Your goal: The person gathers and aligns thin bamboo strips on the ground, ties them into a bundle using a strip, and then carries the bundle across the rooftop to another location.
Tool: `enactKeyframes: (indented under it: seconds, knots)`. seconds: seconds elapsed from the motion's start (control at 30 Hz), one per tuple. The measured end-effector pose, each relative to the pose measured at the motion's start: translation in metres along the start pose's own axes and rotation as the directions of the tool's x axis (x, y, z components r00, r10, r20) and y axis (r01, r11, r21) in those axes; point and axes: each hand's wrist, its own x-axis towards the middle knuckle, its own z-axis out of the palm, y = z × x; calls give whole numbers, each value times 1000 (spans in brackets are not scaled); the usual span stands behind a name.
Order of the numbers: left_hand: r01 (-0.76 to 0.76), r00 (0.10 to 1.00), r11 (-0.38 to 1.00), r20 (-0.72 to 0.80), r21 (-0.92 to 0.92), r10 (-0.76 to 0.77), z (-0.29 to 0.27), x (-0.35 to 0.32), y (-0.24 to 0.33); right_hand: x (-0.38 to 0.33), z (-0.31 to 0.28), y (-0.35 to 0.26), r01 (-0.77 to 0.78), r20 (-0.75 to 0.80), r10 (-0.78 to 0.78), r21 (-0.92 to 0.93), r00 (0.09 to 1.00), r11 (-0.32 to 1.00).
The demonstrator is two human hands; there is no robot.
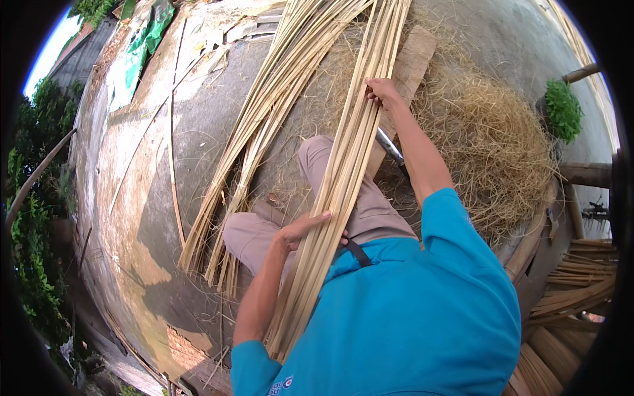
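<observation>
Sitting cross-legged on the concrete floor (132, 198), you keep the bundle of bamboo strips (343, 165) slanted across your lap so both arms span it, right hand (382, 90) stretched far forward, curled over its upper edge, left hand (300, 229) bent close, fingers clasping the bundle's lower part.

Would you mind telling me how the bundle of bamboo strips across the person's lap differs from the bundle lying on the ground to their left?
The lap bundle is held by both hands, the left hand low and the right hand higher; the ground bundle lies untouched. The lap bundle is packed tight and straight, while the ground bundle fans apart at its near end. Both are long, pale yellow strips.
</observation>
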Motion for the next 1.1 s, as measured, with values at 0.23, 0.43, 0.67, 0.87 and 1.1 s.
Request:
enactKeyframes:
  seconds: [0.23,0.43,0.67,0.87,1.1]
  knots:
    - [4,966,924,240,-384,96,-17,6,-18,3,-2,-6,-29,49,23,129,999,991]
    - [-18,972,963,221,-270,80,-13,4,-15,0,7,-26,-38,45,38,16,998,999]
    - [-50,958,965,261,-259,120,-14,6,-15,12,18,-18,-168,-42,173,97,984,981]
    - [-53,994,998,99,-24,55,-9,-6,-9,2,35,-26,235,-147,-192,379,970,895]
    - [0,1000,1000,12,23,0,-1,-3,0,20,11,-6,52,-83,-77,-278,994,959]
